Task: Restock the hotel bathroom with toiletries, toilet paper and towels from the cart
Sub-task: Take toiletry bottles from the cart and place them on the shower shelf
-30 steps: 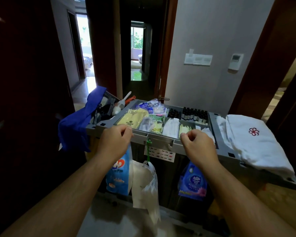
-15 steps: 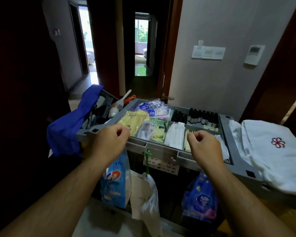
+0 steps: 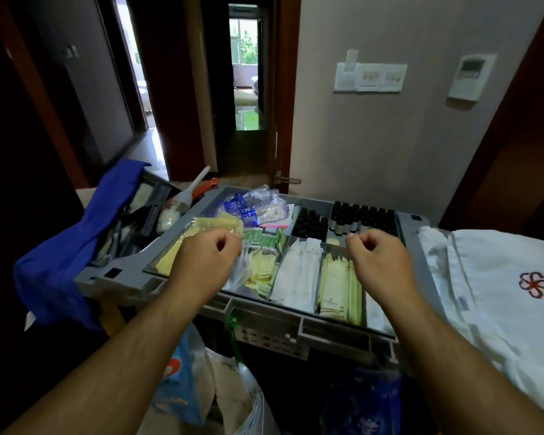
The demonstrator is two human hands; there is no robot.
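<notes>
The grey cart tray (image 3: 296, 312) stands right in front of me. Its compartments hold small dark bottles (image 3: 361, 215), white sachets (image 3: 299, 271), pale green sachets (image 3: 336, 284), a yellow packet (image 3: 201, 227) and crumpled water bottles (image 3: 255, 204). A folded white towel (image 3: 500, 277) with a red emblem lies on the cart's right end. My left hand (image 3: 206, 259) hovers over the tray's left compartments with curled fingers and nothing in it. Above the green sachets, my right hand (image 3: 377, 262) is curled the same way and holds nothing.
A blue cloth (image 3: 63, 255) drapes over the cart's left end beside a white brush (image 3: 189, 191). A blue pack (image 3: 176, 381), a plastic bag (image 3: 242, 394) and another blue pack (image 3: 365, 403) hang below. A grey wall with switches (image 3: 369, 77) is ahead, a doorway (image 3: 245, 89) to its left.
Both hands have left the cart's near rim and moved forward over the tray compartments. The view has come closer to the cart.
</notes>
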